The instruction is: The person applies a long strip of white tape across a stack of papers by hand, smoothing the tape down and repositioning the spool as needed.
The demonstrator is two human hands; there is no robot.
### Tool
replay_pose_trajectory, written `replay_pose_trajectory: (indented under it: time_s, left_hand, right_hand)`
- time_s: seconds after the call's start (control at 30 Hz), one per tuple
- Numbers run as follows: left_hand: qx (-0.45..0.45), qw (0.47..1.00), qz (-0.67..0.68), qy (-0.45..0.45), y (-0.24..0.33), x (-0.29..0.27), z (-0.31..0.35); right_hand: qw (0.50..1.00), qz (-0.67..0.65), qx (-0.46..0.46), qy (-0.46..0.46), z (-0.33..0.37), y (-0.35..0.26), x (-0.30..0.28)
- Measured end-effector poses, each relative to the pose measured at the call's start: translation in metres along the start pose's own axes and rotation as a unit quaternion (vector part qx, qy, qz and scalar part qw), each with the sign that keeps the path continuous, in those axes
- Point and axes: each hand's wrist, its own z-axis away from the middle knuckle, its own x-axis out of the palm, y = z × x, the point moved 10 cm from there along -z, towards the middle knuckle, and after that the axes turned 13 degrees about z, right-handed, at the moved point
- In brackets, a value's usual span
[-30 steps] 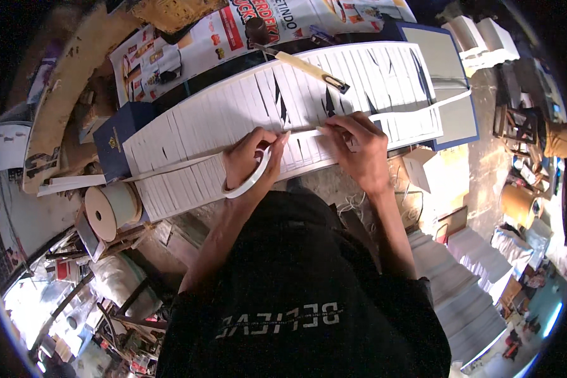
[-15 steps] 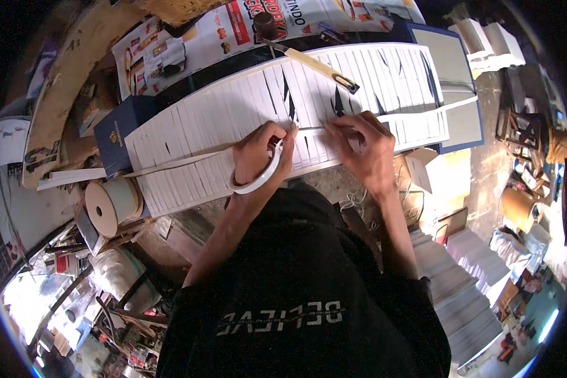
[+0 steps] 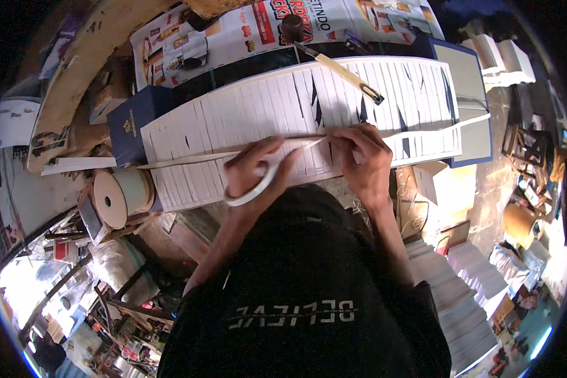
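Note:
A long row of thin, pale-edged slabs, like book blocks packed side by side (image 3: 233,116), lies in front of me. A narrow white strip (image 3: 431,133) runs along it. My right hand (image 3: 366,157) is closed, thumb and fingertips pinching a strip at the row's middle. Just left of it, my left hand (image 3: 249,173) is curled, with a white tape loop (image 3: 258,193) hanging round its palm; a length of this tape stretches to the right fingertips. The left fingertips are slightly blurred. A cutter knife with a yellowish handle (image 3: 348,75) rests on the row beyond my hands.
A large spool (image 3: 110,200) stands by the row's left end, near a dark blue box (image 3: 138,116). A blue-edged grey board (image 3: 472,142) lies at the right end. Paper stacks (image 3: 457,309) are at lower right. A printed banner (image 3: 233,34) covers the far side.
My left hand has drawn back leftward from the right one, and tape now spans between them. The right hand has shifted slightly left along the row. The whole view has moved a little.

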Motion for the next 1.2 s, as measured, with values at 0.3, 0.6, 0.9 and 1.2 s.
replay_pose_trajectory:
  time_s: [0.3,0.6,0.9,1.2]
  left_hand:
    - [-0.030,0.999,-0.040,-0.013,-0.018,-0.036,-0.005]
    - [0.034,0.998,-0.050,-0.009,-0.003,-0.033,-0.006]
    - [0.077,0.993,-0.085,-0.016,-0.004,-0.026,-0.003]
    - [0.148,0.978,-0.145,-0.007,-0.005,-0.025,0.009]
  right_hand:
    - [0.999,0.015,-0.005,-0.044,-0.008,0.001,-0.001]
    - [0.997,-0.012,0.037,-0.071,-0.010,0.013,0.002]
    - [0.995,0.097,0.032,-0.005,-0.011,-0.018,0.013]
    - [0.995,0.096,0.030,-0.029,-0.009,-0.007,0.019]
